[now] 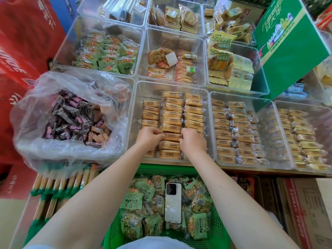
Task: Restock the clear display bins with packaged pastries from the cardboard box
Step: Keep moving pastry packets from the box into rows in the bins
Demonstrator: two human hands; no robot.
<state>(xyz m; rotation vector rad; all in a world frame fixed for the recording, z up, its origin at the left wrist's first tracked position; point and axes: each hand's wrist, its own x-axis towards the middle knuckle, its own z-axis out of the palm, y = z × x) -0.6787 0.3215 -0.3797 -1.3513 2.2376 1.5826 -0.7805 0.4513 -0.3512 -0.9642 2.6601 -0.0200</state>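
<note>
A clear display bin (136, 112) in the front row holds three rows of golden packaged pastries (172, 112). Both my hands reach into its near end. My left hand (149, 135) curls its fingers round the left end of one pastry packet (171, 136) in the middle row. My right hand (193, 141) grips the same packet's right end. The cardboard box is not clearly in view.
A green basket (149, 169) below my arms holds green snack packs and a white phone (173, 202). At left a plastic bag (71, 115) is full of purple-wrapped sweets. Neighbouring clear bins (251, 126) hold more pastries. A green carton (287, 44) leans at upper right.
</note>
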